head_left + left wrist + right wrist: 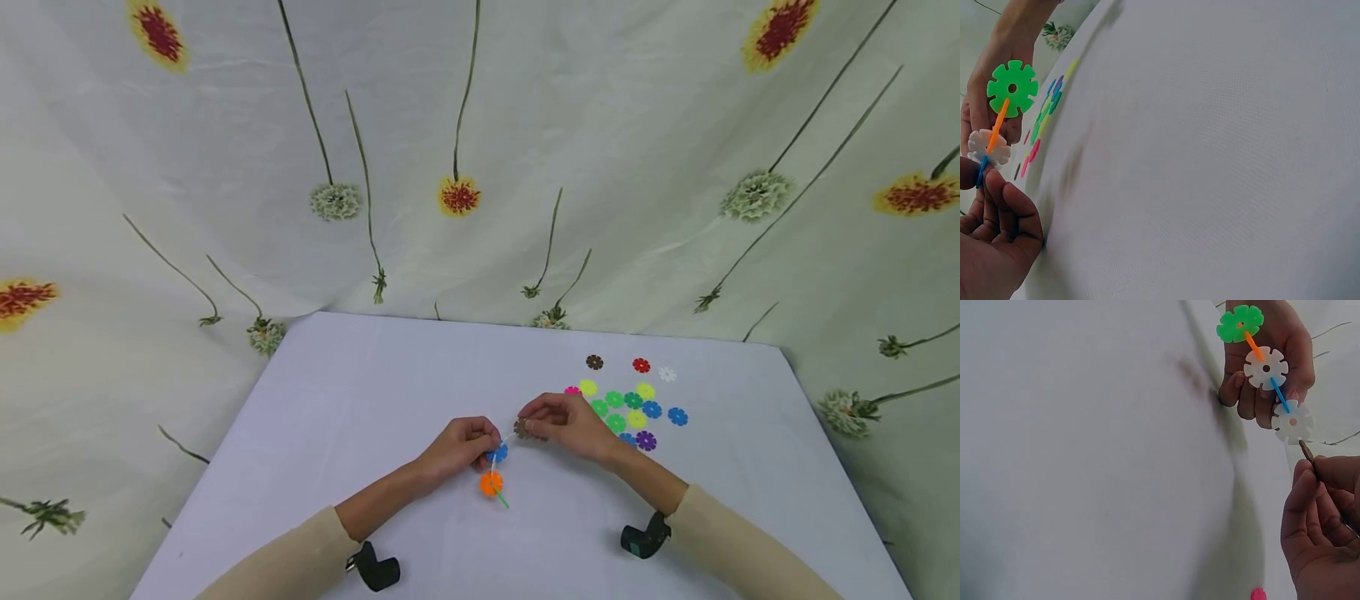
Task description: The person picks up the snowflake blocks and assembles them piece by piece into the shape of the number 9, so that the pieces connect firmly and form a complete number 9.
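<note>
My left hand (pixel 459 448) pinches a chain of notched plastic snowflake discs by its blue disc (pixel 497 452). The chain hangs over the table, with an orange disc (pixel 491 483) below the blue one. In the right wrist view a green disc (pixel 1240 324) forms one end, then come the orange disc, a white disc (pixel 1266 367), the blue disc and another white disc (pixel 1292 422). Between thumb and fingertips, my right hand (pixel 573 427) holds a brown disc (pixel 1305 451) edge-on, right at the rim of that last white disc.
Loose discs lie spread on the white table (pixel 360 375) behind and right of my right hand, among them a purple disc (pixel 646 440), a red disc (pixel 641 365) and another brown disc (pixel 594 362). A flower-printed cloth (pixel 405 250) hangs behind the table.
</note>
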A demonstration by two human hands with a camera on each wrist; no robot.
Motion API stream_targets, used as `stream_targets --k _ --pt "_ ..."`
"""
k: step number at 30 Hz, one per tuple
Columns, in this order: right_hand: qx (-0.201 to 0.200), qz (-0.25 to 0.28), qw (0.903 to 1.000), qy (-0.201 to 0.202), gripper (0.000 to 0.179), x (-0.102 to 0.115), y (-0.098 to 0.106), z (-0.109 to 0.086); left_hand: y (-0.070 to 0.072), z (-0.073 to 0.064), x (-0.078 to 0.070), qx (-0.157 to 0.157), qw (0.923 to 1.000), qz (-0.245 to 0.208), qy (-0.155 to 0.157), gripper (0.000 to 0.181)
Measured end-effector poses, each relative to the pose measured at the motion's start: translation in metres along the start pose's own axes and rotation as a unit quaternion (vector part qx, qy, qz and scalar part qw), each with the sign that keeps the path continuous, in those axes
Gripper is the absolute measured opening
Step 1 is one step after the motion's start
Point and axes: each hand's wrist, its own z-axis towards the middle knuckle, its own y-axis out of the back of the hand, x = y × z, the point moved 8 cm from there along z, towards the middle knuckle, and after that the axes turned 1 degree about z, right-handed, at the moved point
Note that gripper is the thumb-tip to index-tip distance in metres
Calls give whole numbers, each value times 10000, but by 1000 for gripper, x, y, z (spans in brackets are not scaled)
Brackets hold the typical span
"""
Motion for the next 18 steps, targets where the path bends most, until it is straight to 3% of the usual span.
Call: stream_targets --k 18 --pt "67 -20 9999 -73 18 1 -7 0 -6 2 -3 45 9992 275 -273 17"
